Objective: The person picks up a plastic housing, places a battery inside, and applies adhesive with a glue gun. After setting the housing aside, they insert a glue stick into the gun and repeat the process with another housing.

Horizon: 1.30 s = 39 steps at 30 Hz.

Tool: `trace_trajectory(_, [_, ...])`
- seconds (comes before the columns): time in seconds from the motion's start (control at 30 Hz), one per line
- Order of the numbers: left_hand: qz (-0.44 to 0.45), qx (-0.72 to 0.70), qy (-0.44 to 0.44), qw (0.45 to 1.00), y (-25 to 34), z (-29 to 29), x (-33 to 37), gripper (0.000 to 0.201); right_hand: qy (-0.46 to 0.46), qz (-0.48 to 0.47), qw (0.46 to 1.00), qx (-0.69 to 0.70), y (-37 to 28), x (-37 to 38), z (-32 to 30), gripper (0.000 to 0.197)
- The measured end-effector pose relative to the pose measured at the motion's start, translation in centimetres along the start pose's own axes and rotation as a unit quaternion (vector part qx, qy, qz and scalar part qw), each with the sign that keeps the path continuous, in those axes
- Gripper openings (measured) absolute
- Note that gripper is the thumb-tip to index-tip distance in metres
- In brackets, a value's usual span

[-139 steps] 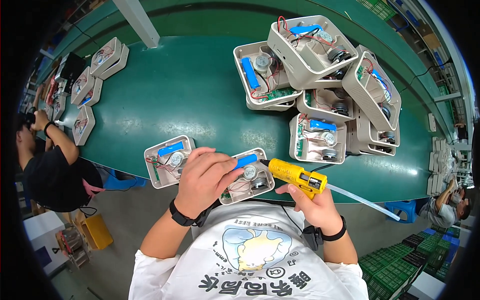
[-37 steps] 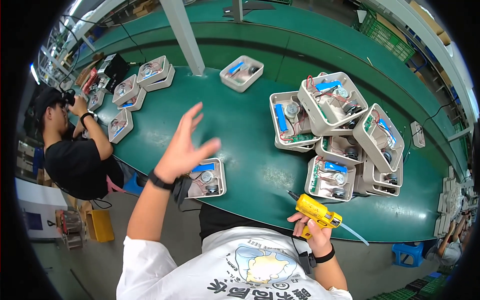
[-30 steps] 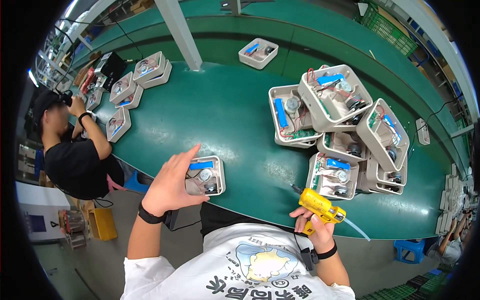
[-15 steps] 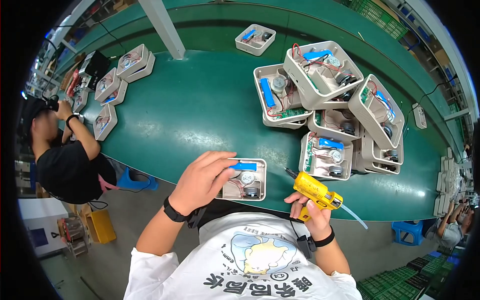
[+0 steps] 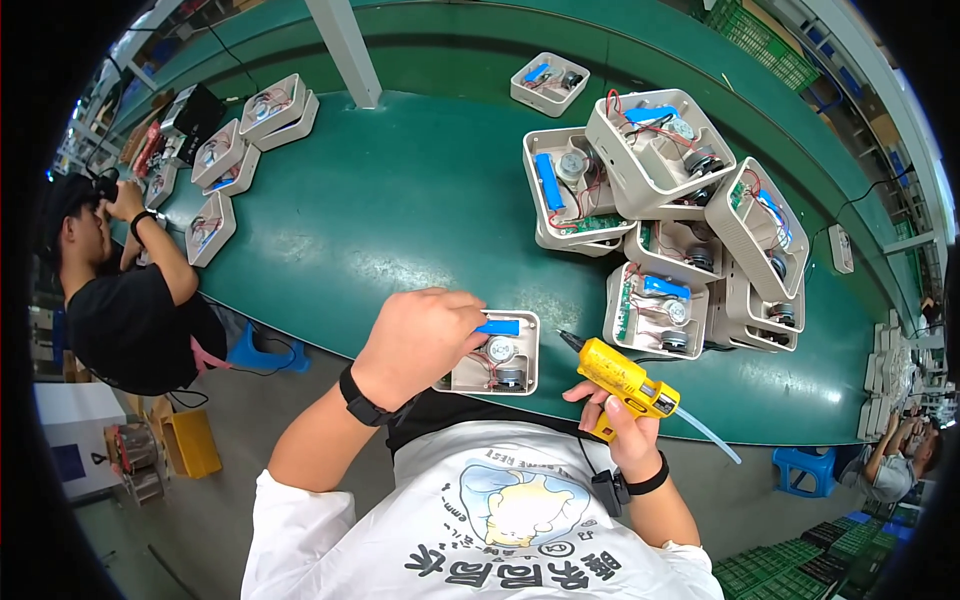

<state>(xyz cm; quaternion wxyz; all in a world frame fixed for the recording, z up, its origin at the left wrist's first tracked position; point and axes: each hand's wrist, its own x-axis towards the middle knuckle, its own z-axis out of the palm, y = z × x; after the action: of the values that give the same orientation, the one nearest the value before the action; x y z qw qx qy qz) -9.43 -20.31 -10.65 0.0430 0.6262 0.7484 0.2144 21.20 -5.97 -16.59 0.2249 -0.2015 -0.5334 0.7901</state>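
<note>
A white plastic housing [image 5: 535, 375] lies at the table's near edge in front of me. Inside are a blue battery [image 5: 503, 328], a round silver part [image 5: 499, 349] and a black speaker-like part [image 5: 510, 378], with thin red wires. My left hand [image 5: 425, 328] covers the housing's left side. Its fingers are bent together at the battery's left end, and whatever lies between the fingertips is hidden. To the right of the housing, my right hand [image 5: 622, 425] grips a yellow hot glue gun [image 5: 620, 378]. The gun's dark nozzle points up and left, apart from the housing, and a pale glue stick trails from its back.
Similar open housings [image 5: 655, 155] are heaped on the green table [image 5: 400, 210] at right, one [image 5: 550, 85] farther back. More housings [image 5: 212, 228] stand at left near a person in black [image 5: 140, 290]. A blue stool [image 5: 803, 470] is at lower right.
My left hand has gone from flat, stretched fingers to bent ones gathered at the battery's end. My right hand still holds the glue gun, nearly unmoved. The view has shifted slightly.
</note>
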Motion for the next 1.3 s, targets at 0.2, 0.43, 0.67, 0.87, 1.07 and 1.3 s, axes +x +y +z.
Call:
trace_trajectory(0.2, [0.001, -0.076, 0.092, 0.993, -0.9, 0.5, -1.1, 0.02, -0.01, -0.002, 0.999, -0.049, -1.7, 0.2, 1.2, 0.039])
trace_trajectory(0.43, [-0.189, -0.457, 0.223, 0.84, -0.9, 6.3, -3.3, 0.017, -0.042, 0.105, 0.981, -0.158, -4.3, 2.2, 3.9, 0.039])
trace_trajectory(0.67, [-0.223, -0.559, 0.197, 0.774, -0.6, 7.5, -2.7, 0.021, -0.086, 0.181, 0.919, -0.341, -6.2, 5.7, 7.6, 0.026])
trace_trajectory(0.87, [-0.208, -0.564, 0.201, 0.774, -0.6, 7.2, -2.8, 0.018, -0.095, 0.16, 0.881, -0.436, -6.7, 6.7, 9.0, 0.034])
trace_trajectory(1.07, [-0.188, -0.552, 0.244, 0.775, -0.6, 8.0, -2.9, 0.019, -0.078, 0.184, 0.906, -0.373, -6.6, 5.8, 8.2, 0.035])
trace_trajectory(1.3, [-0.1, -0.351, 0.29, 0.885, -0.2, 5.8, -2.9, 0.021, 0.026, 0.205, 0.944, -0.258, -8.0, 3.3, 6.1, 0.036])
